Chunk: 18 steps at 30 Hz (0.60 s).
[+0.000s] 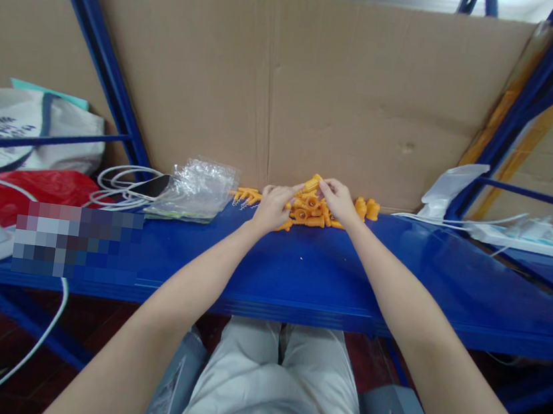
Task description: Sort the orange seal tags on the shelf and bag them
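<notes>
A pile of small orange-yellow plastic parts (307, 212) lies on the blue shelf, close to the cardboard. Above the pile, one yellow plastic piece (312, 183) is held between my hands. My right hand (338, 200) pinches its right side with thumb and fingertips. From the left, my left hand (273, 205) has its fingers closed at the same piece; its lower fingers are partly hidden. Left of that hand lie several yellow handles with metal corkscrew spirals (245, 196). Just right of my right hand, yellow plastic pieces (367, 209) stand upright side by side.
A clear plastic bag (201, 188) lies at the left near coiled white cables (120, 188) and a dark phone (152, 187). A red bag (31, 190) sits farther left. White power strip (529, 239) is at the right. Cardboard (360, 96) walls off the back.
</notes>
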Available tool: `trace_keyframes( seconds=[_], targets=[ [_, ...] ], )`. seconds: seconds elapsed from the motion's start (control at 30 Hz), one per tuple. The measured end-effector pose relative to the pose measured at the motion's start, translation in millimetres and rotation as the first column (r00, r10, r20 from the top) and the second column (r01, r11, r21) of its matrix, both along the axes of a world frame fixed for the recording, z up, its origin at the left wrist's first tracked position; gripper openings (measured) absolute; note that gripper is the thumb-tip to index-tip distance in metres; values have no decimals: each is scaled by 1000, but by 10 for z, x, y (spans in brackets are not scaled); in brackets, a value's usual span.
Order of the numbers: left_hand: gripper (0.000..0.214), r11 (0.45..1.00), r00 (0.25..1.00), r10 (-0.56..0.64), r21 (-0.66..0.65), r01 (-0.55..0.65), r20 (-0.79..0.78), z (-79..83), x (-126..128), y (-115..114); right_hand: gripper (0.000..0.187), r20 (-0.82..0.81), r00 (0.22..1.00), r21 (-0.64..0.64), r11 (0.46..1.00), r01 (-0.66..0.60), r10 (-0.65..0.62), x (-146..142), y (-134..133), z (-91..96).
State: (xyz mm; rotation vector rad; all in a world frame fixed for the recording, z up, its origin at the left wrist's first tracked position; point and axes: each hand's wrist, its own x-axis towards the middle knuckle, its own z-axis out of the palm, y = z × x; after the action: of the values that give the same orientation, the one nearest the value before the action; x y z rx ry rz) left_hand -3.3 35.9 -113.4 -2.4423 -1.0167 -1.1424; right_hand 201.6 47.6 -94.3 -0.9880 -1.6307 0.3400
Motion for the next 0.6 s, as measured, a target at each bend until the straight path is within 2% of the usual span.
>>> trace_keyframes(
  seconds=[0.17,0.27,0.4,0.6],
  targets=[
    [45,1000,997,22,15,-23,67,26,-22,19,42,-164,986,-112,992,-59,40,-80,-29,51],
    [42,1000,998,11,8,-11,67,33,-24,15,53,-198,978,-213,971,-110,67,-94,-55,69],
    [41,999,998,-27,-20,28,51,22,-7,13,66,-196,977,-273,952,-136,84,-52,-76,74],
    [37,997,996,-70,-33,72,55,11,20,-1,54,-229,970,-313,938,-152,80,-18,-144,104]
  ],
)
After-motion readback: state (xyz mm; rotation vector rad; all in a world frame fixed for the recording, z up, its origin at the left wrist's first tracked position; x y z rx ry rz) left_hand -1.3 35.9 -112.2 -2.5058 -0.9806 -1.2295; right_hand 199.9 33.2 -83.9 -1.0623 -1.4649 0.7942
